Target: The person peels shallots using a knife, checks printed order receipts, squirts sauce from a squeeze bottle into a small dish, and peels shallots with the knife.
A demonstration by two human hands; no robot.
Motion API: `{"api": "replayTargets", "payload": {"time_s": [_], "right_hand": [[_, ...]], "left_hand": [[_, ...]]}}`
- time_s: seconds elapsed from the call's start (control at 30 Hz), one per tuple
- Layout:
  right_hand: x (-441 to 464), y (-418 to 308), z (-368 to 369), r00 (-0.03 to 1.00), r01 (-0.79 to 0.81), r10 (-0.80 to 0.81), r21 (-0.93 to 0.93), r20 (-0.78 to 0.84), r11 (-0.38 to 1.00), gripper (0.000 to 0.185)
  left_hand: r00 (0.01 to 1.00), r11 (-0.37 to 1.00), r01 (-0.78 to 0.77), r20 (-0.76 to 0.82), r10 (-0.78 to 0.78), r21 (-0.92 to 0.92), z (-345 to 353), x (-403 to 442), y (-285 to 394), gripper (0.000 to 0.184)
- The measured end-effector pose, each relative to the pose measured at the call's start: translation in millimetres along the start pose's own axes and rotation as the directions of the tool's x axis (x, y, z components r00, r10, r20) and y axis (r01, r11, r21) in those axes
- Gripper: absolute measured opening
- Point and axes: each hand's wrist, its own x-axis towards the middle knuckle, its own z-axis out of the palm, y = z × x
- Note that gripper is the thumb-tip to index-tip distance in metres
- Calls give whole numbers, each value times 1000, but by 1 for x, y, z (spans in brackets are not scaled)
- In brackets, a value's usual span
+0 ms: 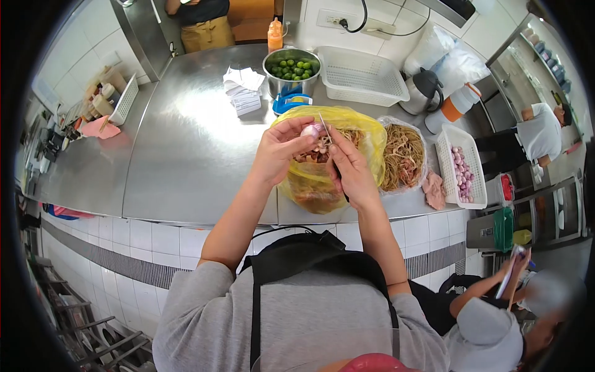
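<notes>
My left hand (284, 149) pinches a small purple-white shallot (309, 131) between thumb and fingers. My right hand (354, 170) is closed round a knife with a dark handle; the thin knife blade (323, 121) points up beside the shallot. Both hands are over an open yellow plastic bag (362, 127), which holds brown skins and stringy scraps. Against its right side sits a clear bag of brown, stringy tops (401, 155). Farther right, a white basket (442, 149) contains several pinkish-purple shallots (462, 175). Between those two lies a pink cloth (434, 190).
Behind the bags stand a steel pot (266, 67) of green limes, a white crate (365, 93), a kettle (423, 92) and an orange bottle (275, 36). Papers (243, 87) lie on the steel counter (186, 142). People are at the far right (537, 133), lower right (486, 328) and back (204, 28).
</notes>
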Motion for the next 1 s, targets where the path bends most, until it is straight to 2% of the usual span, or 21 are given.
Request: {"api": "replayTargets", "payload": {"time_s": [0.23,0.33,0.43,0.6,0.87,0.97,1.0], "right_hand": [[-2,-3,-9,999,-24,26,38,-38,999,37],[-1,-3,-9,1000,-12,13,36,-11,999,39],[-2,-5,-7,1000,-5,5,10,-14,1000,39],[-1,-7,-8,998,6,-4,36,-65,999,37],[-4,-13,-10,998,44,-42,27,-54,999,37],[-5,-20,-12,999,17,-15,58,-35,998,37],[0,-15,-14,1000,-19,19,-27,-13,999,37]], "left_hand": [[994,992,98,54,-94,-74,-7,1,1,32],[993,983,84,91,-70,-162,-7,3,-1,29],[998,974,36,51,-25,-225,-2,3,0,26],[1000,979,12,13,-9,-205,-8,4,0,25],[999,975,-52,-23,48,-217,-9,7,-1,30],[993,981,-122,-20,120,-151,-10,6,-1,30],[990,988,-142,-26,141,-55,-8,5,0,30]]}}
